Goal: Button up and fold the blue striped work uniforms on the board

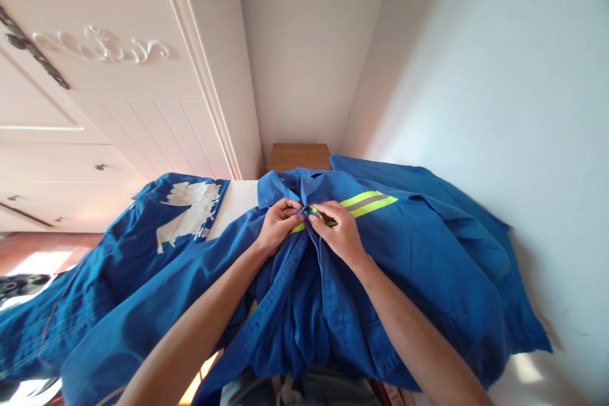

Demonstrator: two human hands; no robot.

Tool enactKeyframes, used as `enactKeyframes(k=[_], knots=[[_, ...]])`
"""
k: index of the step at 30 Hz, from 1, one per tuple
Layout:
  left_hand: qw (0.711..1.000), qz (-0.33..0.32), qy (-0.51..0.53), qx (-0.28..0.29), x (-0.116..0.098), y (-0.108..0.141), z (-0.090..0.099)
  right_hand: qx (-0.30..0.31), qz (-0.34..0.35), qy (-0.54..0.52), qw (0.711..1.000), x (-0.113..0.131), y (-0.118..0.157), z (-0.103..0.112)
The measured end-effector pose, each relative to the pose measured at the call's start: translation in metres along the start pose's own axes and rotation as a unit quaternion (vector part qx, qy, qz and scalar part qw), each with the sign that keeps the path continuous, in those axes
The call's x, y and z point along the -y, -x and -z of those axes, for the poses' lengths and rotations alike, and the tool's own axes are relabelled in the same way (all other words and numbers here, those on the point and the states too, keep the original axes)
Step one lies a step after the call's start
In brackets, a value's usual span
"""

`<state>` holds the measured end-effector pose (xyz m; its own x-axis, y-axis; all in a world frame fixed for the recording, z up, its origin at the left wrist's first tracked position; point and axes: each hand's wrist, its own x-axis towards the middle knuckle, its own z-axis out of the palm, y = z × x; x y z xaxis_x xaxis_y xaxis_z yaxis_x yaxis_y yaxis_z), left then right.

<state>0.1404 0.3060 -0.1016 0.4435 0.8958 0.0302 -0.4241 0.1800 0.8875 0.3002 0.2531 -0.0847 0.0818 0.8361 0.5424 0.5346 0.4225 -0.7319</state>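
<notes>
A blue work jacket (409, 254) with a yellow-and-grey reflective stripe lies spread in front of me, its collar (278, 190) at the far end. Just below the collar, my left hand (280, 223) pinches one front edge of the jacket between thumb and fingers. Close beside it, my right hand (339, 228) pinches the opposite front edge. The fingertips of both hands nearly meet at the front opening. Whatever small fastener may lie between them is hidden. Below the hands the two front panels hang apart in folds.
To the left lies another blue garment (137, 235) with white lettering or print. More blue cloth (428, 187) rests against the white wall (537, 127) at right. A wooden surface (301, 156) shows behind the collar. White cabinet doors (118, 0) with carved ornament stand at left.
</notes>
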Motion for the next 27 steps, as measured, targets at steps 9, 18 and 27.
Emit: enactKeyframes(k=[9,18,27], knots=[[0.992,-0.062,-0.093,0.057,0.0017,-0.0024,0.0057,0.034,-0.019,-0.021,0.999,-0.0060,-0.0002,0.0052],[0.983,-0.081,-0.159,0.047,-0.0002,0.0019,0.0009,0.022,-0.003,0.009,1.000,-0.0088,-0.0009,0.0045],[0.983,-0.080,-0.157,0.056,-0.0030,0.0011,0.0023,0.033,0.001,0.017,0.999,-0.0034,-0.0011,0.0049]])
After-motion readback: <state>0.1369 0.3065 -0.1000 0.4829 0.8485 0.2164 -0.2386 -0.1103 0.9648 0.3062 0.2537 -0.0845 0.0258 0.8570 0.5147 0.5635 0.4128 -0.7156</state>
